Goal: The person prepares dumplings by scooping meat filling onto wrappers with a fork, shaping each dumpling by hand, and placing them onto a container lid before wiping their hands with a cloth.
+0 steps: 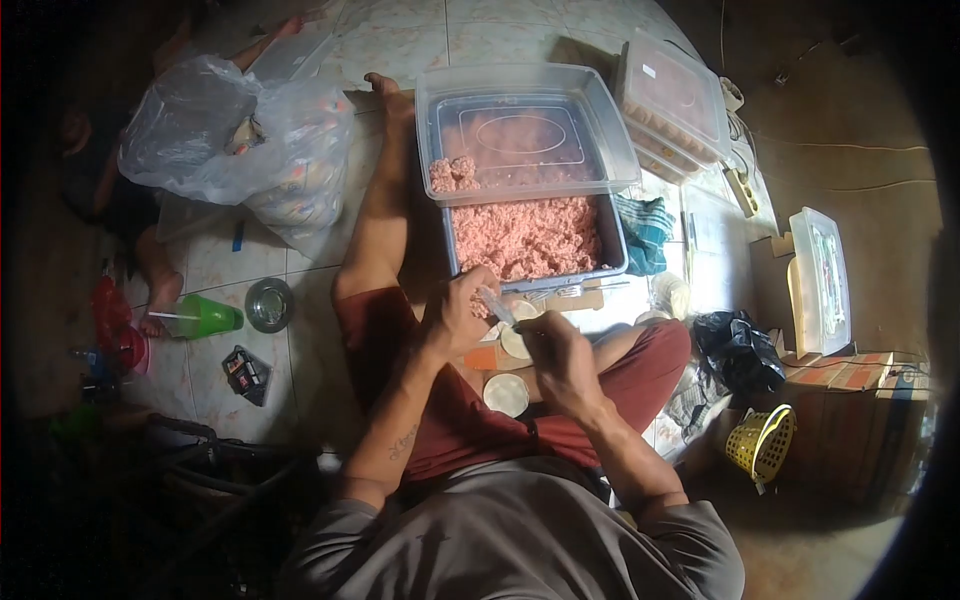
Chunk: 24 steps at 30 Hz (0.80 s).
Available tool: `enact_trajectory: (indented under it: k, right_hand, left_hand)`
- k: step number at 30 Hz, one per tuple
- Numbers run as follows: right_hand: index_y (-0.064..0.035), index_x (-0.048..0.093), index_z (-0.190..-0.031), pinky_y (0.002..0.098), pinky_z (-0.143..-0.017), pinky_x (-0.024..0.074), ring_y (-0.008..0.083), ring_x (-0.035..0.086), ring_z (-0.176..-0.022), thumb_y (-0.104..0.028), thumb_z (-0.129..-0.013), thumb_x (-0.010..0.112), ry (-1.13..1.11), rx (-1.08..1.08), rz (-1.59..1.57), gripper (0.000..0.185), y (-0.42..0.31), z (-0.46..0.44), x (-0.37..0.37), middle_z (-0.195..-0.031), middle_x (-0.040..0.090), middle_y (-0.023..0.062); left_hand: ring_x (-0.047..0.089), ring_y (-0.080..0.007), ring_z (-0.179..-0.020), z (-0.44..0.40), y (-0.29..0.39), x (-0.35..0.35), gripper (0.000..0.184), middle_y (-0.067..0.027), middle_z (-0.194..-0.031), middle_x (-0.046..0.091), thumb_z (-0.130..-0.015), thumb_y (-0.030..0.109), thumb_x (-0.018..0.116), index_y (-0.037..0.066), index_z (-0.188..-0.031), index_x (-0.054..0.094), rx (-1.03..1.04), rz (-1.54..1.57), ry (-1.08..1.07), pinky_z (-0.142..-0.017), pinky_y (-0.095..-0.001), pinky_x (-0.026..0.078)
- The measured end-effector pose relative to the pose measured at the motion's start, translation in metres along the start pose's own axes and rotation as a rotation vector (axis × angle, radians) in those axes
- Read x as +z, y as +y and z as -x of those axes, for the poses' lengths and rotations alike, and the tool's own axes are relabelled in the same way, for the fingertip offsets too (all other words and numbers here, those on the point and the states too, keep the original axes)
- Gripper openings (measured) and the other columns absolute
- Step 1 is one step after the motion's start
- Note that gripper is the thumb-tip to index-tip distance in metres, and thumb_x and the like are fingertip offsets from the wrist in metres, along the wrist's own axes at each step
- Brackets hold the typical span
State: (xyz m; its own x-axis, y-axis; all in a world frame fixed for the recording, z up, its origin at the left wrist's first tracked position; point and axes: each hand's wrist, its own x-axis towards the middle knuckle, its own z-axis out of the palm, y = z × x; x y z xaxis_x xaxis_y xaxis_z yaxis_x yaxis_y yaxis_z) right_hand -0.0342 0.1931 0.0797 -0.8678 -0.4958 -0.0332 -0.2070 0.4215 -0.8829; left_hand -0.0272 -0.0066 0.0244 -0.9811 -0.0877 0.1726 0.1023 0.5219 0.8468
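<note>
My left hand [466, 312] is closed around a small clump of pink minced filling [481, 303], just in front of the bin's near edge. Closed on the handle of a flat, silvery utensil [497, 307], my right hand [562, 362] has the blade tip against that clump; whether it is a knife or a spoon I cannot tell. Beyond both hands, a dark plastic bin [612, 225] holds a mass of pink mince [525, 235]. A clear tub [515, 125] rests over the bin's far part, with some mince in it. Pale round discs [506, 395] lie by my lap.
A big clear plastic bag [230, 140] of packages stands at left, near another person's foot [163, 300]. A green cup [210, 316] and a metal dish [269, 304] lie below it. Right are lidded tubs [672, 100], a teal cloth [643, 235], a black bag [737, 352] and a yellow basket [760, 445].
</note>
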Motion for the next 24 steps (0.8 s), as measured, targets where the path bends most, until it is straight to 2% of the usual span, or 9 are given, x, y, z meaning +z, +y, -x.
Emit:
enact_trajectory:
  k: [4, 6, 10, 12, 16, 18, 20, 22, 24]
  right_hand:
    - [0.005, 0.06, -0.098, 0.0404, -0.071, 0.0504, 0.033, 0.065, -0.076, -0.005, -0.097, 0.06, 0.103, 0.236, -0.055, 0.01, -0.016, 0.002, -0.013, -0.085, 0.064, 0.0244]
    - [0.0008, 0.06, -0.1, 0.0295, -0.063, 0.0466, 0.0122, 0.054, -0.069, -0.007, -0.1, 0.058, 0.03, 0.018, -0.018, 0.008, 0.0, 0.001, 0.006, -0.076, 0.06, 0.0129]
    - [0.0018, 0.063, -0.103, 0.0329, -0.069, 0.0479, 0.0166, 0.058, -0.074, -0.006, -0.099, 0.06, 0.107, 0.158, -0.134, 0.009, -0.002, 0.007, -0.01, -0.079, 0.063, 0.0139]
    - [0.0022, 0.063, -0.101, 0.0287, -0.058, 0.0421, 0.0094, 0.049, -0.065, -0.009, -0.101, 0.058, 0.044, -0.012, -0.014, 0.012, -0.001, 0.001, 0.002, -0.073, 0.058, 0.0039]
    - [0.0003, 0.063, -0.099, 0.0275, -0.052, 0.0341, 0.0061, 0.041, -0.06, -0.008, -0.101, 0.058, 0.131, 0.128, -0.206, 0.01, -0.007, 0.006, -0.014, -0.067, 0.051, -0.0003]
    - [0.0002, 0.061, -0.098, 0.0254, -0.052, 0.0334, 0.0048, 0.042, -0.061, -0.011, -0.102, 0.058, 0.008, 0.139, -0.122, 0.012, 0.0, 0.006, -0.006, -0.067, 0.052, -0.0012]
    - [0.0005, 0.06, -0.099, 0.0255, -0.052, 0.034, 0.0054, 0.043, -0.06, -0.011, -0.102, 0.059, 0.078, 0.021, -0.049, 0.012, 0.016, 0.004, 0.005, -0.067, 0.052, -0.0009]
    - [0.0025, 0.059, -0.098, 0.0338, -0.059, 0.045, 0.0146, 0.052, -0.064, -0.008, -0.099, 0.062, 0.127, 0.235, -0.234, 0.011, 0.003, 0.007, -0.008, -0.073, 0.06, 0.0136]
    - [0.0027, 0.059, -0.098, 0.0342, -0.062, 0.0456, 0.0148, 0.053, -0.067, -0.01, -0.098, 0.063, 0.163, 0.201, -0.264, 0.013, 0.001, 0.009, -0.007, -0.074, 0.06, 0.0139]
  left_hand:
    - [0.065, -0.0171, -0.074, 0.001, 0.017, -0.018, 0.028, -0.0105, -0.078, 0.066, -0.081, 0.017, 0.083, 0.001, -0.089, 0.061, 0.084, 0.308, -0.012, -0.069, -0.034, 0.051]
    - [0.062, -0.0171, -0.074, -0.001, 0.018, -0.007, 0.03, -0.0118, -0.079, 0.062, -0.08, 0.014, 0.082, 0.002, -0.091, 0.057, -0.123, 0.085, -0.045, -0.069, -0.0333, 0.05]
    - [0.063, -0.0233, -0.069, 0.0, 0.01, -0.016, 0.028, -0.0142, -0.076, 0.062, -0.081, 0.018, 0.082, 0.002, -0.088, 0.06, 0.064, 0.268, -0.055, -0.066, -0.0365, 0.05]
    - [0.065, -0.0267, -0.071, 0.002, 0.014, -0.007, 0.027, -0.0146, -0.078, 0.064, -0.08, 0.017, 0.082, 0.002, -0.09, 0.061, -0.003, 0.19, -0.099, -0.066, -0.0368, 0.051]
    - [0.067, -0.0299, -0.076, 0.002, 0.0, 0.007, 0.027, -0.0179, -0.082, 0.065, -0.082, 0.018, 0.08, 0.001, -0.089, 0.061, -0.084, 0.176, 0.007, -0.067, -0.0394, 0.05]
    - [0.059, -0.0103, -0.071, -0.001, -0.003, 0.015, 0.027, -0.0073, -0.074, 0.064, -0.082, 0.015, 0.083, 0.001, -0.088, 0.061, 0.026, 0.091, 0.062, -0.061, -0.0307, 0.048]
    - [0.061, -0.0107, -0.074, -0.003, 0.011, 0.014, 0.024, -0.0079, -0.076, 0.065, -0.082, 0.013, 0.082, 0.002, -0.09, 0.062, -0.013, 0.039, 0.093, -0.063, -0.0308, 0.049]
    - [0.062, -0.0123, -0.075, -0.002, 0.018, 0.001, 0.025, -0.011, -0.075, 0.064, -0.083, 0.016, 0.082, 0.002, -0.088, 0.062, 0.083, 0.273, 0.09, -0.064, -0.0317, 0.049]
    - [0.062, -0.0125, -0.074, 0.0, 0.0, 0.007, 0.029, -0.0112, -0.076, 0.063, -0.081, 0.018, 0.085, 0.002, -0.087, 0.062, 0.109, 0.288, 0.074, -0.065, -0.0307, 0.05]
